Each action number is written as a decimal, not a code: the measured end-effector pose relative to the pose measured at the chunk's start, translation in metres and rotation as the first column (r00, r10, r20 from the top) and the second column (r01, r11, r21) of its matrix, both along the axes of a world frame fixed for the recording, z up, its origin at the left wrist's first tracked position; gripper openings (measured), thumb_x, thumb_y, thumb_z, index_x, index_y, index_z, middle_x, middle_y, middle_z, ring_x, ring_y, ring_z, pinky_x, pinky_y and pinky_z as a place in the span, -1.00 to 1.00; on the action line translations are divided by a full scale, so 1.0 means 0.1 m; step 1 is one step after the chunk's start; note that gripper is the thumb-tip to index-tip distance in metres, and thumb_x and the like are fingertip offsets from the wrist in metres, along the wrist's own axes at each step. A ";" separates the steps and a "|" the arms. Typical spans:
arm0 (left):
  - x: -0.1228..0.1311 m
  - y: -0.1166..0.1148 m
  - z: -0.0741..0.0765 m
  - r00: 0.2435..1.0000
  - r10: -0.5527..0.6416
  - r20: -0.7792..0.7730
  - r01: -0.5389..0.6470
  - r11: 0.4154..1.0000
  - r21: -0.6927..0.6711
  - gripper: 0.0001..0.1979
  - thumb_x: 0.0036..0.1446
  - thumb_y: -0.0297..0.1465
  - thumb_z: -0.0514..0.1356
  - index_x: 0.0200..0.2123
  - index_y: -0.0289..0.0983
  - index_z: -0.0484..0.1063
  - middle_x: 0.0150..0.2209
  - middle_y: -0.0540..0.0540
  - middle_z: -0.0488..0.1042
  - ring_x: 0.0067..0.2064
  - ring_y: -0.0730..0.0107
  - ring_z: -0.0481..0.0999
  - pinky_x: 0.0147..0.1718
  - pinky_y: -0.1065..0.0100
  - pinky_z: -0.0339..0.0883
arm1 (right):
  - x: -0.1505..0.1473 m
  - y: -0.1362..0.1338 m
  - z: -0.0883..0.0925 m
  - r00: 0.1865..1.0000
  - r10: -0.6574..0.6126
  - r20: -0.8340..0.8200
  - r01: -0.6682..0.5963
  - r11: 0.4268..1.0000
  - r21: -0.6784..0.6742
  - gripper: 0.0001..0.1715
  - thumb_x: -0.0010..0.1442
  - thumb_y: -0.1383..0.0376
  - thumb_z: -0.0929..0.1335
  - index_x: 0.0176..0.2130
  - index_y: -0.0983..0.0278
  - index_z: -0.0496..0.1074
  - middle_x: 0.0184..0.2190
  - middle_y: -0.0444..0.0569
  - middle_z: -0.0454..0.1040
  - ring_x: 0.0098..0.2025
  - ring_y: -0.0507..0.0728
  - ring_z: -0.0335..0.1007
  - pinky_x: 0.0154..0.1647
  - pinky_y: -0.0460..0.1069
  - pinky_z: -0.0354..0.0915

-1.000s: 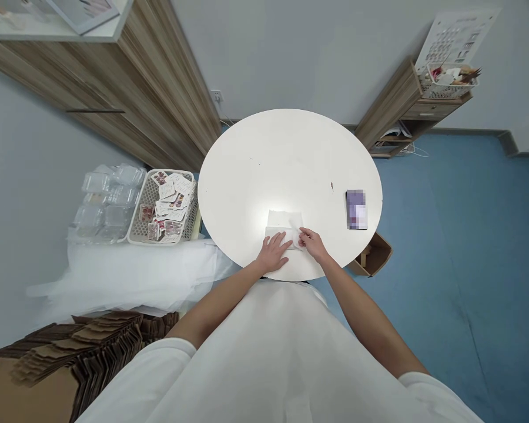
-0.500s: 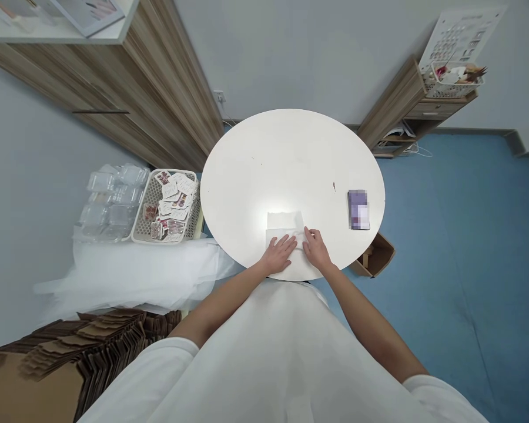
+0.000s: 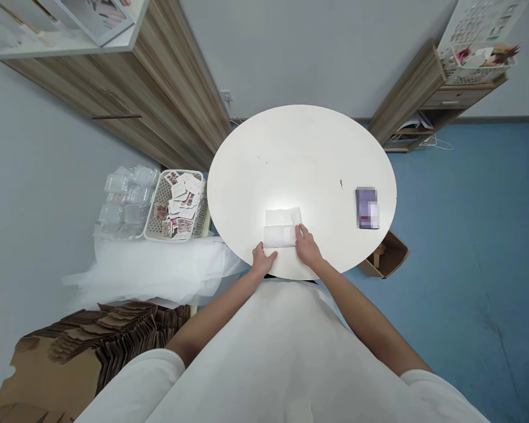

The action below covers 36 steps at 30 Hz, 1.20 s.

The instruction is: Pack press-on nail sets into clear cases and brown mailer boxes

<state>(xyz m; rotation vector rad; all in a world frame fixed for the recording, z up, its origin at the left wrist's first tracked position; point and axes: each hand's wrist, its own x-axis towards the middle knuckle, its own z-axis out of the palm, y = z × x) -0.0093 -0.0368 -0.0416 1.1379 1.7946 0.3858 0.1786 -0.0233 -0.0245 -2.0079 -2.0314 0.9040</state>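
Note:
A white paper tissue (image 3: 282, 226) lies folded on the near part of the round white table (image 3: 300, 153). Its near half looks doubled over. My left hand (image 3: 263, 259) sits at the tissue's near left corner, its fingers curled and the thumb pointing right along the near edge. My right hand (image 3: 307, 245) rests at the tissue's right edge, fingertips pressed together on the fold. Both forearms reach in from the bottom over my white top.
A purple box (image 3: 367, 207) lies near the table's right edge. A white basket of small cards (image 3: 178, 205) and clear plastic trays (image 3: 123, 200) stand to the left. Flat cardboard (image 3: 83, 352) is stacked at lower left. An open carton (image 3: 388, 255) sits on the blue floor.
My left hand has drawn back from lying flat on the tissue to its near left corner and curled. The tissue now shows a fold. The camera view has shifted slightly.

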 end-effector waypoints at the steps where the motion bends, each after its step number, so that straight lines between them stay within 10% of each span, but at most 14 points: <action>1: 0.01 0.04 -0.01 0.998 0.050 0.028 -0.050 0.999 -0.013 -0.38 0.02 -0.20 0.16 0.10 -0.23 0.00 0.04 -0.29 0.20 0.00 0.21 0.34 -0.17 0.24 0.31 | -0.02 0.01 0.00 1.000 0.007 -0.004 -0.007 1.000 0.004 -0.32 0.16 0.39 0.07 0.25 0.21 -0.18 0.25 0.02 -0.10 0.06 0.25 0.09 -0.12 0.13 0.23; 7: 0.11 0.35 0.07 0.948 0.290 0.127 -0.276 0.954 -0.119 -0.43 0.00 -0.28 0.20 0.07 -0.22 0.07 -0.11 -0.18 0.30 -0.32 0.48 0.42 -0.37 0.39 0.35 | -0.05 0.03 0.00 0.999 0.039 0.003 -0.039 0.999 0.015 -0.34 0.17 0.37 0.08 0.24 0.22 -0.16 0.25 0.02 -0.10 0.06 0.23 0.08 -0.11 0.11 0.23; 17: 0.14 0.48 0.28 0.963 0.149 0.227 -0.132 0.987 -0.088 -0.88 -0.10 -0.40 0.20 -0.52 -0.27 0.28 -0.50 0.04 0.29 -0.48 0.53 0.28 -0.45 0.41 0.22 | -0.01 0.03 0.01 0.997 0.026 0.071 -0.030 0.998 0.047 -0.37 0.17 0.34 0.14 0.21 0.20 -0.06 0.13 0.12 0.03 0.02 0.25 0.08 -0.12 0.10 0.20; 24: 0.37 0.53 0.36 0.985 -0.110 0.135 0.097 0.990 0.098 -0.79 -0.12 -0.37 0.25 -0.37 -0.26 0.33 -0.48 0.01 0.34 -0.44 0.46 0.35 -0.37 0.36 0.27 | -0.05 0.11 0.03 0.995 0.091 -0.048 -0.092 0.995 -0.029 -0.38 0.14 0.39 0.15 0.20 0.29 0.02 -0.19 0.10 0.27 -0.18 0.17 0.19 -0.20 0.03 0.21; 31: 0.53 0.48 0.34 0.978 -0.150 0.144 0.143 0.988 0.055 -0.80 0.03 -0.41 0.13 -0.22 -0.29 0.35 -0.30 -0.10 0.45 -0.27 0.41 0.43 -0.23 0.35 0.30 | -0.04 0.17 0.06 0.859 -0.203 -0.470 0.137 0.976 -0.172 -0.55 0.11 0.27 0.17 0.02 0.18 0.25 -0.38 -0.13 0.29 -0.36 0.04 0.24 -0.26 -0.02 0.23; 36: 0.48 0.39 0.29 0.964 -0.258 0.064 0.248 0.959 0.135 -0.71 0.07 -0.51 0.03 -0.13 -0.25 0.38 -0.19 -0.13 0.36 -0.18 0.37 0.38 -0.15 0.30 0.27 | -0.12 0.26 0.02 0.847 -0.334 -0.414 0.284 0.942 -0.178 -0.69 0.11 0.14 0.18 -0.18 0.21 0.30 -0.54 -0.19 0.28 -0.44 0.05 0.25 -0.38 -0.04 0.19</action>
